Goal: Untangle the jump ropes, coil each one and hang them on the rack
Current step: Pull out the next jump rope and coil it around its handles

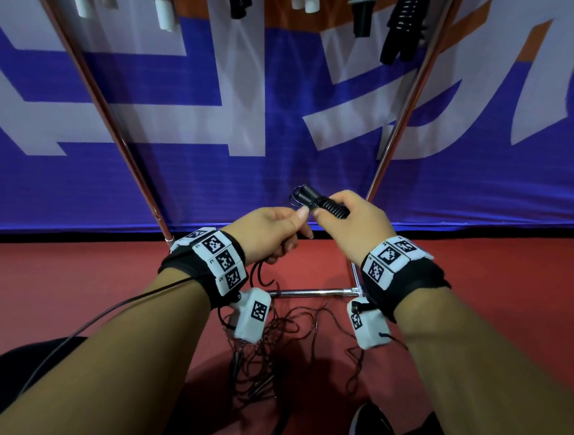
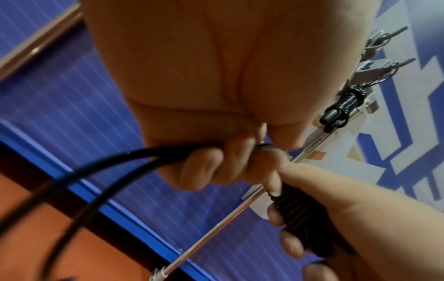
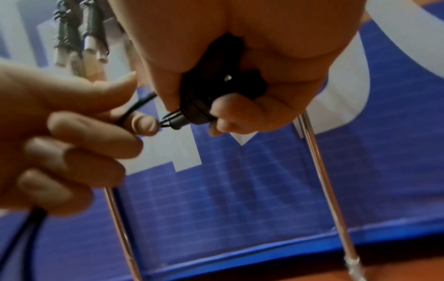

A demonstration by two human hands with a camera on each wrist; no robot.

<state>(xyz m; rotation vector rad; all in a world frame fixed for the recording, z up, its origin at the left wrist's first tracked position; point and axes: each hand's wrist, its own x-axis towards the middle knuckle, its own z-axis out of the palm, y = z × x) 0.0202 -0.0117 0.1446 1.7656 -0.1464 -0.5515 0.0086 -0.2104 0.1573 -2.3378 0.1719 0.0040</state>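
Note:
My right hand (image 1: 342, 216) grips a black jump rope bundle (image 1: 327, 206), its cord wound in tight turns round the handles; the handle ends (image 3: 175, 121) stick out toward my left hand. My left hand (image 1: 277, 230) curls its fingers (image 2: 204, 169) round the loose black cord (image 2: 100, 167) of that rope, close beside the bundle. The cord hangs down from the left fist to a tangle of thin black ropes (image 1: 268, 346) on the red floor. Several coiled ropes, white-handled (image 1: 165, 5) and black-handled (image 1: 400, 27), hang along the top of the rack.
The rack's two chrome uprights (image 1: 114, 128) (image 1: 399, 123) slant to a low crossbar (image 1: 310, 292) in front of me. A blue and white banner (image 1: 287, 114) stands behind it. My dark shoe (image 1: 370, 433) is at the lower right, near the tangle.

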